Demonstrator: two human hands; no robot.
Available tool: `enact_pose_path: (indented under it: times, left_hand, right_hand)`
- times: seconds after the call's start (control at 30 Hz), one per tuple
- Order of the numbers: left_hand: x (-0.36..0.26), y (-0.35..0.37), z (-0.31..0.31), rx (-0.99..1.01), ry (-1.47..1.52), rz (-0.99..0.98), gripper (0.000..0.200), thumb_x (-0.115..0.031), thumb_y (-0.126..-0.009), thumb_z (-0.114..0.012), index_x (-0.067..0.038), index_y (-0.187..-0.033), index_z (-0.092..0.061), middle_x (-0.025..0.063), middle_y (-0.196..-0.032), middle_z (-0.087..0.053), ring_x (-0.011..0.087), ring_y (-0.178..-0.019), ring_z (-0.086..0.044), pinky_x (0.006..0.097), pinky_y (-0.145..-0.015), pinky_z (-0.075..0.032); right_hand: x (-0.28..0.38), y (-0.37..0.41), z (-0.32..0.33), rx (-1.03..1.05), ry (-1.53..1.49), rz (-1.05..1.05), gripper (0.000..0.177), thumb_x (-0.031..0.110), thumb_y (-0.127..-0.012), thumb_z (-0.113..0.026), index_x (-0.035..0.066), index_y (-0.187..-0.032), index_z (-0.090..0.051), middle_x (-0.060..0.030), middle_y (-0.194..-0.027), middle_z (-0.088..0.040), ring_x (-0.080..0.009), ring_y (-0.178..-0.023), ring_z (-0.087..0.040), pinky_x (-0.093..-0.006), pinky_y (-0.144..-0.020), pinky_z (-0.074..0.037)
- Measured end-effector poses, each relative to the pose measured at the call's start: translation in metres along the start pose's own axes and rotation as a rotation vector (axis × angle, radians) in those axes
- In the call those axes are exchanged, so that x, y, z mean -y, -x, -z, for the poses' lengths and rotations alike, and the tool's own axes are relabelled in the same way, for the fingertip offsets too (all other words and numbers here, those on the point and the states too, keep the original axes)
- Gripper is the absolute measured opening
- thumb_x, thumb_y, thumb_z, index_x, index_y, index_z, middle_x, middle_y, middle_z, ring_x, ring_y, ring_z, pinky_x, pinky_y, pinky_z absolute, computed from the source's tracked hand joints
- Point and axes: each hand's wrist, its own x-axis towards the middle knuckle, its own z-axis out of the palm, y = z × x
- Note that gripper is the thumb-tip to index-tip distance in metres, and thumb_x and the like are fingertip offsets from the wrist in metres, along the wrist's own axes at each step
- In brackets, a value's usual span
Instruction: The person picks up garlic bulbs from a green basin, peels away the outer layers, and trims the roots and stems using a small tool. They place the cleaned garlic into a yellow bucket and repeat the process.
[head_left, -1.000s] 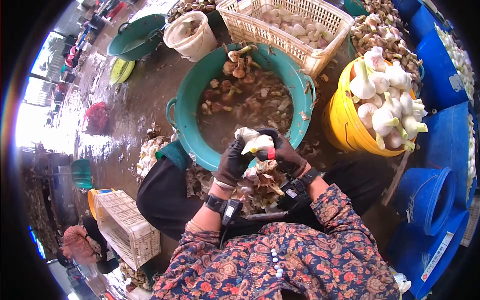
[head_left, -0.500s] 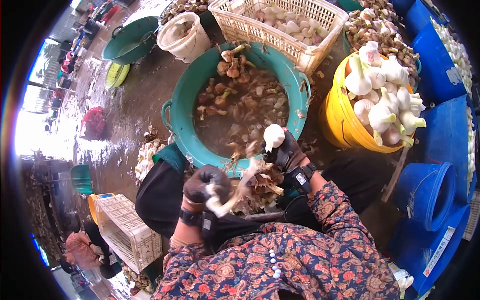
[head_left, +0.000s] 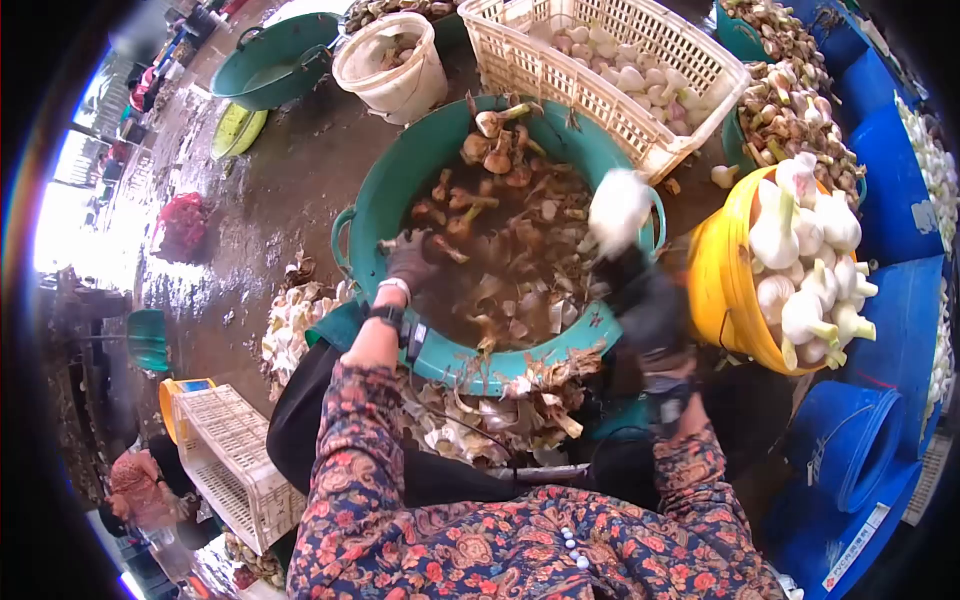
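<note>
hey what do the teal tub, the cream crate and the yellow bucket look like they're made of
Teal tub: likely moulded plastic, smooth and slightly glossy, with a loop handle formed into its side.
Cream crate: rigid plastic, fairly matte; the walls are a moulded lattice.
Yellow bucket: probably plastic, glossy, uniform colour, thin rim.

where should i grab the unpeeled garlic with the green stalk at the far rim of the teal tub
Probably around its round bulb, coming from above: it lies atop the pile with the stalk pointing right, leaving the head exposed.
</note>
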Motion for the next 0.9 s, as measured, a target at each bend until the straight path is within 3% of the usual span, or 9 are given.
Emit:
enact_pose_path:
  times: [0.1, 0.23, 0.3, 0.4, 0.43, 0.47, 0.5, 0.6, 0.9]
  left_hand:
    - [0.031, -0.052, -0.069, -0.028, -0.069, -0.098, 0.055, -0.039, -0.069, -0.066, -0.018, -0.118, -0.053, 0.015, -0.116, -0.056, 0.034, -0.113, -0.049, 0.0436, -0.09, -0.042]
    - [0.003, -0.05, -0.075, 0.129, -0.121, -0.095, 0.045, -0.038, -0.07, -0.066, -0.018, -0.11, -0.061, 0.0117, -0.099, -0.065, 0.032, -0.096, -0.061, 0.0436, -0.081, -0.047]
    - [-0.017, -0.028, -0.065, 0.131, -0.019, -0.125, 0.037, -0.034, -0.072, -0.066, -0.014, -0.104, -0.064, 0.0119, -0.089, -0.067, 0.0286, -0.079, -0.065, 0.0407, -0.073, -0.05]
    - [-0.045, 0.006, -0.056, 0.454, 1.016, 0.032, 0.038, -0.026, -0.074, -0.067, -0.004, -0.105, -0.061, 0.0096, -0.088, -0.066, 0.0173, -0.078, -0.063, 0.0287, -0.069, -0.05]
    - [-0.063, 0.027, -0.045, 0.552, 1.33, 0.083, 0.039, -0.023, -0.075, -0.068, -0.001, -0.105, -0.061, 0.0088, -0.089, -0.065, 0.0136, -0.078, -0.062, 0.0251, -0.069, -0.049]
    - [-0.081, 0.043, -0.023, 0.627, 1.286, 0.01, 0.041, -0.02, -0.083, -0.061, 0.003, -0.116, -0.054, 0.0068, -0.107, -0.059, 0.0141, -0.095, -0.057, 0.028, -0.082, -0.047]
    - [-0.106, 0.062, 0.008, 0.675, 1.356, 0.018, 0.044, -0.021, -0.08, -0.066, 0.002, -0.116, -0.054, 0.0064, -0.107, -0.059, 0.0133, -0.097, -0.056, 0.0274, -0.087, -0.045]
    - [-0.134, 0.089, 0.029, 0.395, 1.014, -0.321, 0.055, -0.02, -0.07, -0.077, 0.0, -0.116, -0.055, 0.0071, -0.105, -0.06, 0.014, -0.096, -0.056, 0.0277, -0.087, -0.044]
    - [-0.145, 0.115, 0.071, 0.13, 0.58, -0.419, 0.058, -0.029, -0.06, -0.083, 0.0, -0.105, -0.062, 0.0125, -0.092, -0.062, 0.0192, -0.084, -0.06, 0.0306, -0.077, -0.048]
  right_hand:
    - [0.048, 0.005, -0.061, 0.054, 0.104, 0.094, 0.063, 0.058, -0.089, -0.037, 0.004, -0.118, -0.051, -0.0133, -0.113, -0.06, -0.0247, -0.1, -0.059, -0.0337, -0.077, -0.052]
    - [-0.014, 0.006, 0.0, -0.23, 0.429, -0.173, 0.058, 0.057, -0.089, -0.04, 0.005, -0.109, -0.058, -0.0066, -0.091, -0.063, -0.0187, -0.08, -0.06, -0.0302, -0.063, -0.047]
    - [-0.047, 0.01, 0.017, -0.232, 0.623, -0.198, 0.033, 0.035, -0.087, -0.055, 0.009, -0.108, -0.061, -0.0002, -0.081, -0.062, -0.0069, -0.066, -0.056, -0.0227, -0.055, -0.044]
    - [-0.086, 0.004, 0.028, -0.297, 0.91, -0.137, 0.021, 0.023, -0.082, -0.062, 0.007, -0.094, -0.067, -0.0009, -0.074, -0.064, -0.0081, -0.063, -0.056, -0.0262, -0.056, -0.044]
    - [-0.095, 0.003, 0.03, -0.292, 1.055, -0.051, 0.024, 0.024, -0.081, -0.063, 0.003, -0.091, -0.066, -0.0084, -0.076, -0.066, -0.0163, -0.064, -0.059, -0.0323, -0.059, -0.046]
    - [-0.101, 0.001, 0.033, -0.284, 1.164, -0.004, 0.026, 0.026, -0.081, -0.063, 0.002, -0.089, -0.066, -0.0122, -0.075, -0.065, -0.0214, -0.065, -0.061, -0.0346, -0.06, -0.046]
    - [-0.102, 0.001, 0.034, -0.272, 1.274, 0.042, 0.028, 0.028, -0.082, -0.063, 0.001, -0.087, -0.065, -0.0161, -0.074, -0.065, -0.0265, -0.066, -0.062, -0.0369, -0.061, -0.046]
    - [-0.079, 0.008, 0.011, -0.365, 1.318, 0.055, 0.032, 0.031, -0.083, -0.062, -0.001, -0.083, -0.065, -0.0204, -0.07, -0.062, -0.0318, -0.066, -0.061, -0.0379, -0.059, -0.045]
    - [-0.066, 0.023, -0.008, -0.162, 1.37, 0.155, 0.034, 0.028, -0.088, -0.053, -0.002, -0.078, -0.064, -0.0219, -0.069, -0.061, -0.0351, -0.065, -0.061, -0.0415, -0.058, -0.045]
